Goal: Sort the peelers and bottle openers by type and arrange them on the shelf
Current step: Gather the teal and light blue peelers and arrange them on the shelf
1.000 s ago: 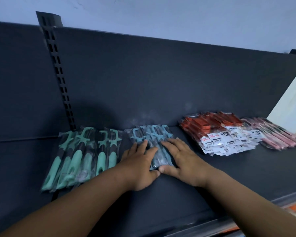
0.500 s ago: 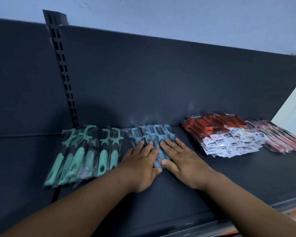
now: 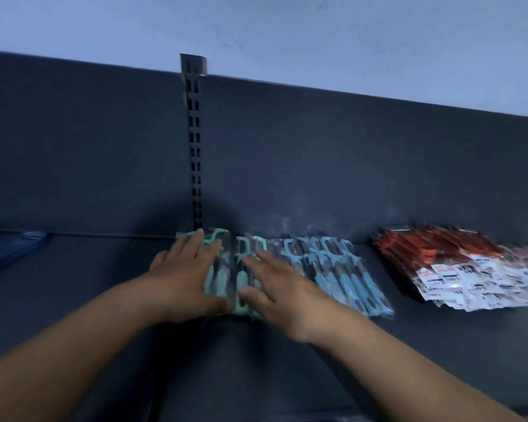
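The left hand and right hand flanked the green peelers on the shelf, fingers straight, gripping nothing (blue peelers just beside). Squaring this pile seemed the step; next, aligning its edges.

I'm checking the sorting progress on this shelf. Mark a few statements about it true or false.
1. The left hand and the right hand both rest on the mint-green peelers. True.
2. The light-blue peelers lie left of the green ones. False: they lie to their right.
3. The red packs sit right of the light-blue peelers. True.
4. The right hand lifts a red pack. False: it lies flat on the green peelers.
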Action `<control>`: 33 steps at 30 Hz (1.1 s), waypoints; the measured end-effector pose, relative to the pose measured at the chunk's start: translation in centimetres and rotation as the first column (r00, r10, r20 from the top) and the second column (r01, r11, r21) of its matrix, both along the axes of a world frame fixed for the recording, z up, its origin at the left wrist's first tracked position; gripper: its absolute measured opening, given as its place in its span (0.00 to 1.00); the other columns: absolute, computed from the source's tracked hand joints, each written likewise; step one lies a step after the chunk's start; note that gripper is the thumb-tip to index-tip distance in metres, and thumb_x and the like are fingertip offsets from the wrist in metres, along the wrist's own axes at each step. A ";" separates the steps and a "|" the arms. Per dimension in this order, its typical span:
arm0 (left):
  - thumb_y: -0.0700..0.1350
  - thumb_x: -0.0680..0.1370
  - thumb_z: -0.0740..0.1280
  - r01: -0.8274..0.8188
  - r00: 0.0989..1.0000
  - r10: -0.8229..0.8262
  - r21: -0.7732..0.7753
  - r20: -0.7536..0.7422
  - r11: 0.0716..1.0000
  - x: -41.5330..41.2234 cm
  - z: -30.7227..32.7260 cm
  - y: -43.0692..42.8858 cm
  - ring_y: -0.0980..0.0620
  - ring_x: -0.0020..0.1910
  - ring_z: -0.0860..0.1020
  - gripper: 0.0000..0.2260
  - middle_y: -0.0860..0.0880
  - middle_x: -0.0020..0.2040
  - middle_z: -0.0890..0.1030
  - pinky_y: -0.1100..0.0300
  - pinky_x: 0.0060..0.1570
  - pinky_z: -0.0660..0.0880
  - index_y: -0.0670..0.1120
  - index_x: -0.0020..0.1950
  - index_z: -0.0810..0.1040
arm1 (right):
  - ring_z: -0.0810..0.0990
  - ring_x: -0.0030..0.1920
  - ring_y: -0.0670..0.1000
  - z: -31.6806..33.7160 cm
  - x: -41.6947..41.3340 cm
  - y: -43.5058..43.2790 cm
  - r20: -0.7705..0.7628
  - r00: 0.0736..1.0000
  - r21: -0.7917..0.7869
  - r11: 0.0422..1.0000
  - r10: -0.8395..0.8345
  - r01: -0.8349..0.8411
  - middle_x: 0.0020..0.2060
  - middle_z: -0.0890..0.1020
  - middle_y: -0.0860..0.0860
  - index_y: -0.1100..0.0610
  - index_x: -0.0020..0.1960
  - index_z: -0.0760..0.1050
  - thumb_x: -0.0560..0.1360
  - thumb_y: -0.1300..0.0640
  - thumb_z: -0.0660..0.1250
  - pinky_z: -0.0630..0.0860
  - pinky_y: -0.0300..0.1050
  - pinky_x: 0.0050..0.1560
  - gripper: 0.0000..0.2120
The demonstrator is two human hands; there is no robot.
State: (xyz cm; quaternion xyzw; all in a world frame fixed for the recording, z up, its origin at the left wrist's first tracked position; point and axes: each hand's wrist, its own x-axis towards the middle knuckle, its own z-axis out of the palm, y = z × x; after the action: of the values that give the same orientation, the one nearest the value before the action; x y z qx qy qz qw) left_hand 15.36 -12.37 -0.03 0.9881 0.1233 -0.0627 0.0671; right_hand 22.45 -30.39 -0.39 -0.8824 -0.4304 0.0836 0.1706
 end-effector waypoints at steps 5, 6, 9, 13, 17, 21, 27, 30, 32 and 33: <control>0.71 0.70 0.60 0.017 0.997 -0.025 -0.112 -0.069 0.994 -1.8 -2.1 2.0 0.49 0.77 0.37 0.47 0.50 0.78 0.35 0.50 0.75 0.44 0.55 0.77 0.36 | 0.35 0.77 0.52 -2.0 0.1 2.5 0.005 1.000 -0.264 0.965 -0.001 0.002 0.78 0.40 0.49 0.45 0.78 0.42 0.78 0.35 0.50 0.42 0.50 0.76 0.34; 0.71 0.71 0.59 0.026 0.998 -0.033 -0.126 -0.053 0.992 -1.8 -2.4 2.1 0.49 0.77 0.37 0.46 0.50 0.78 0.35 0.50 0.75 0.44 0.55 0.77 0.36 | 0.34 0.76 0.51 -2.0 0.0 2.6 0.009 1.000 -0.277 0.961 0.010 -0.008 0.78 0.38 0.49 0.45 0.78 0.42 0.78 0.34 0.49 0.41 0.49 0.76 0.34; 0.71 0.72 0.57 0.041 0.999 -0.045 -0.151 -0.026 0.988 -1.9 -2.9 2.0 0.48 0.77 0.36 0.45 0.49 0.78 0.35 0.50 0.75 0.43 0.54 0.77 0.35 | 0.33 0.76 0.49 -1.9 -0.2 2.1 0.026 0.999 -0.288 0.957 0.038 -0.029 0.77 0.38 0.47 0.44 0.78 0.42 0.77 0.33 0.48 0.40 0.48 0.76 0.34; 0.72 0.71 0.56 0.020 1.000 -0.019 -0.144 0.004 0.989 -1.5 -3.4 1.0 0.45 0.77 0.38 0.46 0.48 0.78 0.37 0.48 0.74 0.44 0.53 0.77 0.36 | 0.33 0.76 0.46 -1.7 0.1 1.8 0.045 0.999 -0.285 0.959 0.027 -0.013 0.78 0.40 0.45 0.44 0.78 0.45 0.78 0.35 0.46 0.39 0.45 0.75 0.31; 0.72 0.71 0.56 0.037 0.999 -0.034 -0.093 0.026 0.995 -1.6 -3.0 1.1 0.45 0.76 0.34 0.47 0.48 0.78 0.35 0.45 0.74 0.42 0.51 0.77 0.35 | 0.31 0.75 0.46 -1.7 -0.4 2.3 0.033 0.999 -0.258 0.966 -0.024 0.032 0.77 0.39 0.43 0.43 0.77 0.41 0.79 0.35 0.45 0.39 0.49 0.76 0.31; 0.68 0.75 0.55 0.242 0.966 -0.239 -0.023 0.101 0.970 -2.1 -2.7 1.8 0.50 0.75 0.31 0.41 0.52 0.77 0.34 0.47 0.74 0.38 0.52 0.78 0.38 | 0.29 0.74 0.46 -1.7 -1.6 2.3 0.078 0.997 -0.253 0.966 -0.030 0.048 0.76 0.36 0.41 0.42 0.77 0.39 0.79 0.37 0.43 0.37 0.50 0.76 0.29; 0.66 0.77 0.53 0.269 0.960 -0.263 -0.050 0.099 0.962 -2.2 -3.1 1.4 0.52 0.77 0.38 0.39 0.49 0.78 0.37 0.51 0.74 0.38 0.48 0.78 0.40 | 0.33 0.76 0.45 -2.4 -2.1 2.6 0.036 0.996 -0.259 0.962 -0.085 0.091 0.77 0.41 0.41 0.41 0.77 0.42 0.80 0.37 0.44 0.41 0.52 0.77 0.28; 0.69 0.75 0.55 0.267 0.963 -0.263 -0.069 0.063 0.961 -2.3 -2.7 1.5 0.51 0.76 0.34 0.43 0.50 0.78 0.35 0.49 0.74 0.37 0.49 0.78 0.36 | 0.36 0.76 0.46 -1.7 -2.5 2.5 0.053 0.994 -0.218 0.970 -0.099 0.108 0.78 0.43 0.43 0.43 0.78 0.44 0.80 0.39 0.45 0.41 0.52 0.77 0.28; 0.69 0.74 0.56 0.261 0.965 -0.258 -0.067 0.049 0.963 -2.4 -2.3 1.4 0.50 0.75 0.32 0.45 0.50 0.77 0.33 0.47 0.74 0.37 0.50 0.77 0.34 | 0.37 0.77 0.47 -1.3 -3.0 2.4 0.072 0.991 -0.179 0.976 -0.110 0.122 0.78 0.44 0.44 0.44 0.78 0.45 0.81 0.39 0.46 0.41 0.53 0.77 0.28; 0.69 0.74 0.57 0.271 0.961 -0.267 -0.066 0.066 0.960 -2.5 -2.2 1.1 0.50 0.75 0.32 0.45 0.50 0.77 0.33 0.46 0.74 0.37 0.50 0.77 0.35 | 0.37 0.77 0.47 -1.3 -3.4 2.2 0.067 0.990 -0.167 0.977 -0.124 0.134 0.78 0.45 0.45 0.45 0.78 0.45 0.81 0.40 0.46 0.42 0.53 0.77 0.28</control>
State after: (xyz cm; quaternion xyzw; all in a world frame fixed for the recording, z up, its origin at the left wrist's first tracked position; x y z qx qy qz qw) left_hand 12.85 -11.22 -2.25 0.9939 -0.0166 -0.0480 0.0981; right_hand 19.06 -28.23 -1.65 -0.9219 -0.3681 0.0844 0.0871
